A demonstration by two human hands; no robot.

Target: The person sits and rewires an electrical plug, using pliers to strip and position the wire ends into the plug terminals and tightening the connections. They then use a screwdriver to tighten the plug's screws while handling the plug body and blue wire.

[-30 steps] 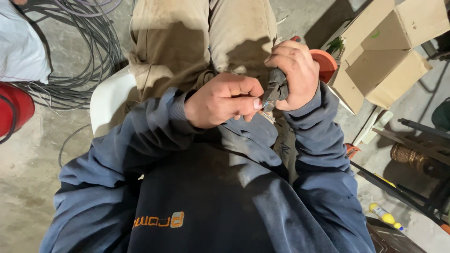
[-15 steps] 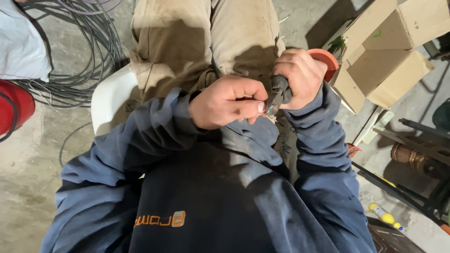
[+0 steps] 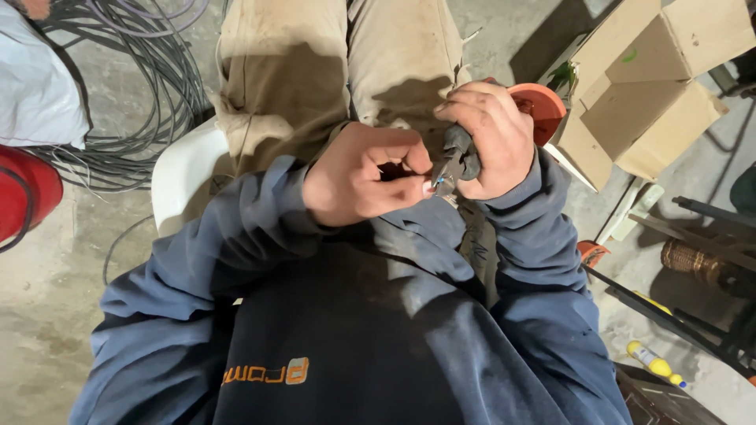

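Note:
I sit on a white chair, and my hands meet over my lap. A dark-handled hand tool, like pliers, is gripped in my right hand; its nose points toward my left hand. My left hand is curled, with thumb and forefinger pinching a small thin piece with a blue tip right at the tool's jaws. Both hands touch at that spot. What the piece is stays too small to tell.
Coils of grey cable lie on the concrete floor at the left, beside a red object. Cardboard boxes and an orange disc stand at the right. Dark metal bars and a yellow-tipped tool lie lower right.
My hands have stayed together over my lap. The left hand's fingers have shifted slightly, pinching closer to the tool's jaws.

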